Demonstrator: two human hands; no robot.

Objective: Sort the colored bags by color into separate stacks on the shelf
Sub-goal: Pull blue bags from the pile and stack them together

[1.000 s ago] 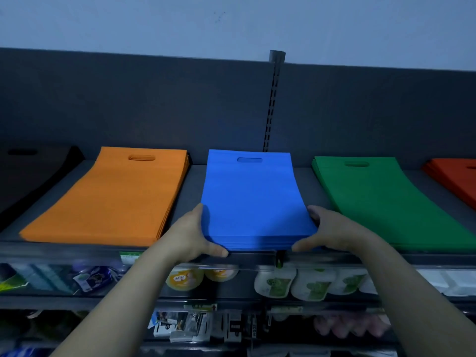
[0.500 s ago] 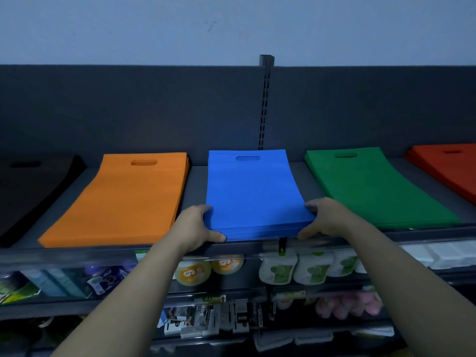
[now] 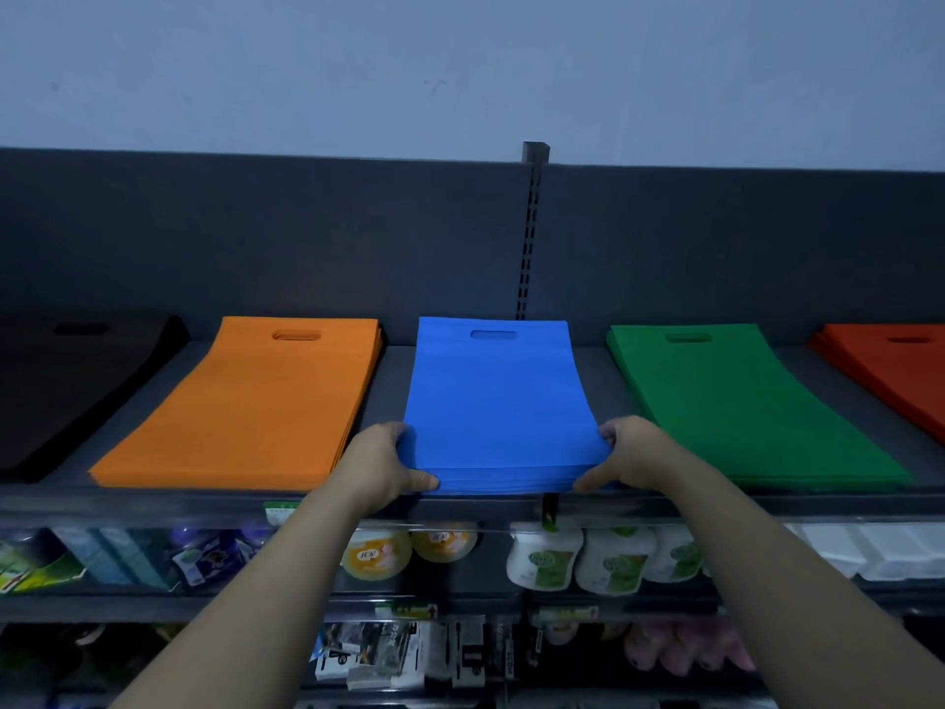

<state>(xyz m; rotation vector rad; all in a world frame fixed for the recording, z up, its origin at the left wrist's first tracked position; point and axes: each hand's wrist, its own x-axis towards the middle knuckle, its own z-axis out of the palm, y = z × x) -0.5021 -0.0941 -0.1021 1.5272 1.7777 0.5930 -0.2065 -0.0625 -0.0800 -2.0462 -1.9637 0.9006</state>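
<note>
On the dark shelf (image 3: 394,373), your left hand (image 3: 381,465) and right hand (image 3: 631,460) still grip the near corners of the blue stack (image 3: 496,401); it hasn't moved, so you're probably just squaring it.

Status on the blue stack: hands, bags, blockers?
Left hand and right hand grip blue stack at near corners. Lies on shelf between orange stack and green stack, touching neither. Nothing blocking.

A pale blue-grey wall (image 3: 460,69) rises far above the dark grey back panel (image 3: 255,237), which a slotted metal upright (image 3: 532,232) splits. Under the near front rail of the shelf (image 3: 179,501), dimly lit lower shelves (image 3: 460,602) hold white bottles (image 3: 544,560) at right and yellow tubs (image 3: 376,555) centre.
</note>
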